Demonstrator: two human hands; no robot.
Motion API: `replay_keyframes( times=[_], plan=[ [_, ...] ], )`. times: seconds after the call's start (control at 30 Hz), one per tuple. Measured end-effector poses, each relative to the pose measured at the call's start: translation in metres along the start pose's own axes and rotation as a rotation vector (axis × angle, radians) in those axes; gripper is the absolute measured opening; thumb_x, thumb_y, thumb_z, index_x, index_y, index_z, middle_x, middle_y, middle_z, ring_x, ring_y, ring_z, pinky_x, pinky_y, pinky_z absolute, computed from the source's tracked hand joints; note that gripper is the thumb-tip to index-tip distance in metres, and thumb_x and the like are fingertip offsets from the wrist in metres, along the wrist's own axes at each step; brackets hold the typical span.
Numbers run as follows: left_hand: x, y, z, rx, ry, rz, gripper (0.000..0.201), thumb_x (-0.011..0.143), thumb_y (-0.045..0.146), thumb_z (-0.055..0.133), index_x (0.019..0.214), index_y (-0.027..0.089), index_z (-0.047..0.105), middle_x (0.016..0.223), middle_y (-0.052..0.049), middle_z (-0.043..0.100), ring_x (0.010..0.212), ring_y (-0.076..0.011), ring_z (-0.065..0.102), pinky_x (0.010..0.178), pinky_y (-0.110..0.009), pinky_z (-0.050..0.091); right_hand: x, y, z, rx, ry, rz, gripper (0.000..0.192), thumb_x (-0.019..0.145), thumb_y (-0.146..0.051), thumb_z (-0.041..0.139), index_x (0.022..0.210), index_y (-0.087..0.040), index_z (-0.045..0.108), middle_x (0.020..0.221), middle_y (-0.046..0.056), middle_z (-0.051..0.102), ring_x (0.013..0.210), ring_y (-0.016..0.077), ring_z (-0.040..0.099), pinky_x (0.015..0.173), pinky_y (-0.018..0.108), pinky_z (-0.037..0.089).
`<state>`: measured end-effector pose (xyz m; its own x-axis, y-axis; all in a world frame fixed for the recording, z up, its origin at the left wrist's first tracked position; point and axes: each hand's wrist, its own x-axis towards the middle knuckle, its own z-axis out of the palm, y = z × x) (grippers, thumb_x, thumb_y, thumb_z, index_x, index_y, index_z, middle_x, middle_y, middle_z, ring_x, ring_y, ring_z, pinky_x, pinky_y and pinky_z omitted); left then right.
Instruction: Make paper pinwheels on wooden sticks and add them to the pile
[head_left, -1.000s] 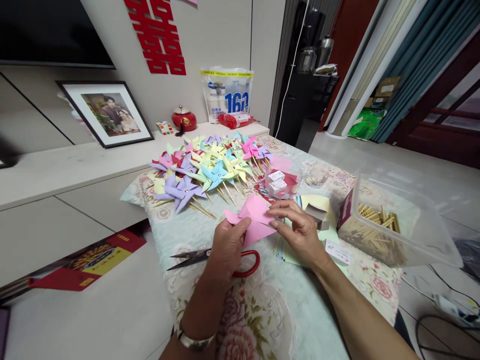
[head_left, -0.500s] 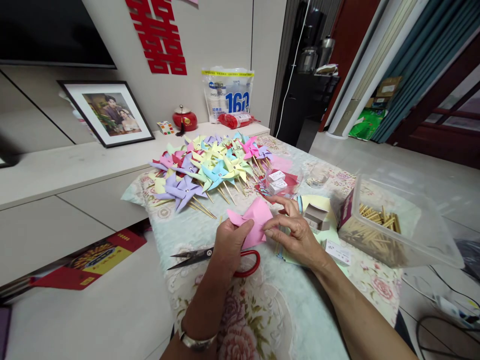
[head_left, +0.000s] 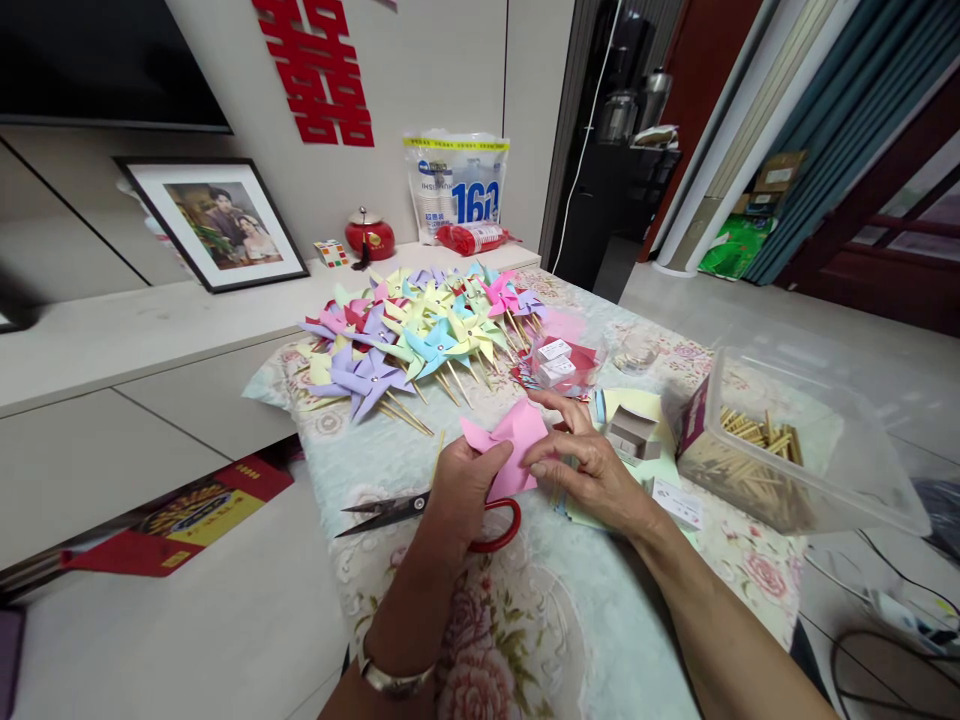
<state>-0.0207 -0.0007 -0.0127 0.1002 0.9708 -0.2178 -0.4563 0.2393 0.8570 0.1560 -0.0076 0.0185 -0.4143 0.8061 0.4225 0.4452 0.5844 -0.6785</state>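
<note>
A pink paper sheet [head_left: 523, 438], partly folded like a pinwheel, is held over the table between my hands. My left hand [head_left: 466, 490] is closed on its left side, thumb on top. At the paper's right edge, the thumb and a finger of my right hand [head_left: 589, 465] pinch it, while the index finger stays raised. Scissors [head_left: 397, 510] with red handles lie under my left wrist, blades apart and pointing left. Beyond my hands, many finished paper pinwheels [head_left: 442, 345] on sticks are heaped in several colours.
On the right stands a clear plastic box [head_left: 825, 490] of short wooden sticks [head_left: 765, 440]. Paper sheets [head_left: 611, 405], an open small carton [head_left: 632, 435] and a small white box [head_left: 676, 502] sit beside my right hand. Small boxes [head_left: 555, 362] rest on red paper farther back.
The pink paper and both hands have shifted very slightly, the paper's left corner a little to the right. The grip looks the same.
</note>
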Motion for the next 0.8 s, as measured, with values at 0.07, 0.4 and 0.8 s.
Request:
replay_keyframes(
  times=[0.07, 0.4, 0.8],
  plan=[
    [-0.001, 0.001, 0.001, -0.008, -0.017, 0.0, 0.026, 0.065, 0.025, 0.08, 0.086, 0.011, 0.072, 0.075, -0.005, 0.074, 0.063, -0.0166, 0.064, 0.064, -0.028, 0.05, 0.0, 0.0, 0.0, 0.004, -0.005, 0.009, 0.015, 0.093, -0.032, 0.063, 0.088, -0.025, 0.076, 0.151, 0.006, 0.041, 0.142, 0.0308, 0.032, 0.115, 0.052, 0.027],
    [-0.008, 0.011, 0.009, -0.077, -0.041, -0.044, 0.025, 0.061, 0.024, 0.081, 0.081, 0.013, 0.072, 0.069, -0.003, 0.073, 0.061, -0.0171, 0.065, 0.065, -0.028, 0.05, -0.001, 0.005, -0.005, 0.063, -0.069, 0.005, 0.018, 0.096, -0.031, 0.058, 0.101, -0.029, 0.076, 0.155, 0.004, 0.035, 0.145, 0.029, 0.028, 0.113, 0.05, 0.031],
    [0.0, -0.001, -0.001, 0.104, 0.008, 0.0, 0.025, 0.063, 0.03, 0.079, 0.08, 0.012, 0.07, 0.069, -0.002, 0.07, 0.062, -0.0155, 0.06, 0.06, -0.025, 0.045, 0.001, -0.002, 0.003, 0.079, 0.006, 0.115, 0.008, 0.089, -0.026, 0.067, 0.083, -0.022, 0.071, 0.145, 0.009, 0.047, 0.139, 0.0278, 0.038, 0.112, 0.048, 0.03]
  ],
)
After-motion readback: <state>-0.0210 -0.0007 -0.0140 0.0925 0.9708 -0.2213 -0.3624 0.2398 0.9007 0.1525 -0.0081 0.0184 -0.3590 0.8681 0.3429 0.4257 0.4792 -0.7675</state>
